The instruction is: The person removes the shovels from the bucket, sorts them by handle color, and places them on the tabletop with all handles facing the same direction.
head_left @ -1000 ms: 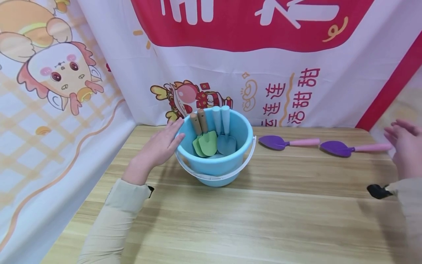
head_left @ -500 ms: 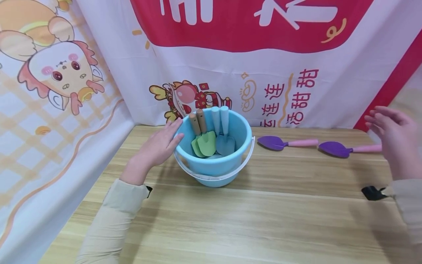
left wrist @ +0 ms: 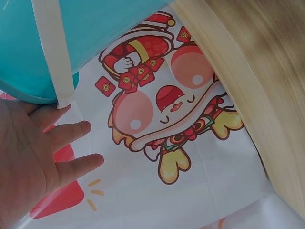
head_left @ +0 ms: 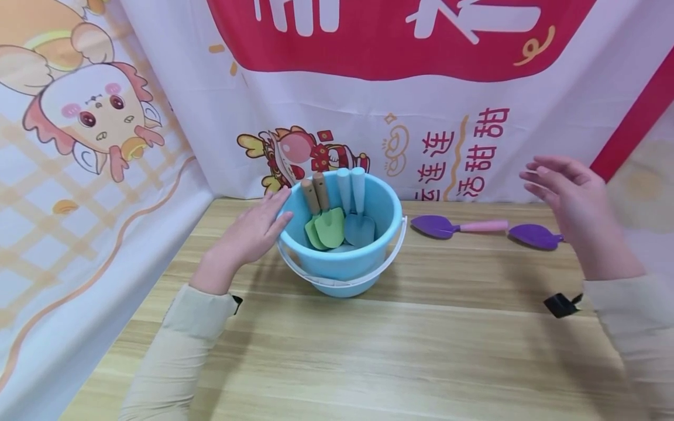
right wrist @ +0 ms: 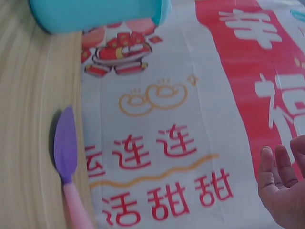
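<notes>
On my feed, left to right: left hand (head_left: 250, 231) lies spread at the near-left rim of the light-blue bucket (head_left: 342, 266), fingers straight, not wrapped round anything; looks like it's steadying. Bucket stands upright on the wood-grain table (head_left: 400, 356), white bail handle (head_left: 339, 284) hanging down across its front. Inside, leaning on the back wall, handles up: two green trowels (head_left: 330, 228) with brown handles, then two blue trowels (head_left: 360, 231) with pale-blue handles. Right of the bucket, purple trowel with pink handle (head_left: 441, 227) lies flat on the table, well apart from the bucket. Second purple trowel (head_left: 536, 236) lies just beyond it, its handle hidden behind the right hand (head_left: 584, 210). Right hand is raised, fingers loosely bent and part-spread, nothing in it. I'd call this step a free-hand transit: bucket braced, right side unloaded, both purples outside. My read: picking one up calls for lowering the right hand, pinching the pink grip, and keeping the left on the rim so the bucket can't slide.
</notes>
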Action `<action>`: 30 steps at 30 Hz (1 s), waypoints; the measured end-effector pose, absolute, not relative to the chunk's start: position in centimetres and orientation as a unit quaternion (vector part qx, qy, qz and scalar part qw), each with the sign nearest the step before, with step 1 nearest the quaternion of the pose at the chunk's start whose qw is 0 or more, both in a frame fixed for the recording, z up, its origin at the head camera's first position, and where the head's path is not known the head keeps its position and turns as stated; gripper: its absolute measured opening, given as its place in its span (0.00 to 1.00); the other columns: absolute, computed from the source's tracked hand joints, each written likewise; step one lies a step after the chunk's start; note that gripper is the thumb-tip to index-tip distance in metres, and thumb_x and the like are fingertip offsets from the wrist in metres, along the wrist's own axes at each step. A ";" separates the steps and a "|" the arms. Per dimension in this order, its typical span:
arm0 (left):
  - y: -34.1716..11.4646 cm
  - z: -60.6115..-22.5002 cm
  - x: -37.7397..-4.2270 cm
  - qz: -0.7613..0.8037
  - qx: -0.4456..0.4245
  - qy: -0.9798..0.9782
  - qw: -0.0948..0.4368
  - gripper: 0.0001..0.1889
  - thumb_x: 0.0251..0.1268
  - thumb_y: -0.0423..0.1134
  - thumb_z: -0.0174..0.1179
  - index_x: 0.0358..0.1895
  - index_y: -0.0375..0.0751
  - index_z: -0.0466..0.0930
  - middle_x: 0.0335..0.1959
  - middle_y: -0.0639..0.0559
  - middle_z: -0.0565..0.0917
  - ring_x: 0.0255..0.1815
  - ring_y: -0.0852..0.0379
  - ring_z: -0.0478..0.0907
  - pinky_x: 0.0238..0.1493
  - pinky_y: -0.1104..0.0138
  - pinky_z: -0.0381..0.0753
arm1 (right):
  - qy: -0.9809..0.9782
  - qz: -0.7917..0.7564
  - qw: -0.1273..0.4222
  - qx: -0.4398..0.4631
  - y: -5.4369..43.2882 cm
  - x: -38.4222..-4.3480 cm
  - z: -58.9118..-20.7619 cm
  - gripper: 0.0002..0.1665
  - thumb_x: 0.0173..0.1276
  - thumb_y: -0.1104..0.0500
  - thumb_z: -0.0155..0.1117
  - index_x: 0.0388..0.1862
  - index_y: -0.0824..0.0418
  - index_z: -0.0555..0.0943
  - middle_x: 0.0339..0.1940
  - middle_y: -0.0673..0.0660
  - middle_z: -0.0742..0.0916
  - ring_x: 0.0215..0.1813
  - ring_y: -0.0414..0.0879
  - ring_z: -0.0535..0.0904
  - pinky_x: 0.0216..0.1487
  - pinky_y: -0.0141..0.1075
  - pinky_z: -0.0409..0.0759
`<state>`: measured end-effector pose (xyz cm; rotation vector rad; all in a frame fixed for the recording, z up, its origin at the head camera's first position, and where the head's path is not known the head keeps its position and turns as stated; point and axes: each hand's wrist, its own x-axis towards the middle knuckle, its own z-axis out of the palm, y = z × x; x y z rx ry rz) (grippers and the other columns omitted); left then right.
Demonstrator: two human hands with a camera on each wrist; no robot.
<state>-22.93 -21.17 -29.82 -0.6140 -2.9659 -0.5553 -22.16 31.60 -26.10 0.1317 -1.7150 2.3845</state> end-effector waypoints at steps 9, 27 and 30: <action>-21.2 -29.9 -23.3 -0.181 -0.199 -0.963 0.029 0.38 0.82 0.63 0.31 0.84 0.45 0.47 0.84 0.48 0.51 0.84 0.41 0.42 0.75 0.35 0.49 | -0.656 0.737 0.102 0.131 26.6 -22.4 -25.6 0.17 0.74 0.61 0.66 0.59 0.65 0.83 0.54 0.56 0.87 0.56 0.45 0.84 0.53 0.29 0.83; -21.3 -29.9 -22.9 -0.181 -0.199 -0.963 0.023 0.37 0.83 0.62 0.31 0.85 0.46 0.44 0.84 0.47 0.50 0.84 0.41 0.41 0.76 0.36 0.48 | -0.788 0.564 0.112 0.218 18.4 -23.7 -25.8 0.21 0.79 0.57 0.61 0.67 0.61 0.79 0.63 0.55 0.84 0.62 0.45 0.81 0.64 0.34 0.78; -21.3 -29.9 -22.9 -0.179 -0.199 -0.963 0.024 0.37 0.83 0.63 0.31 0.85 0.46 0.43 0.84 0.47 0.49 0.84 0.41 0.40 0.76 0.35 0.48 | -0.792 0.556 0.104 0.230 17.5 -24.1 -26.0 0.23 0.78 0.57 0.61 0.68 0.63 0.78 0.64 0.57 0.83 0.64 0.47 0.80 0.65 0.37 0.78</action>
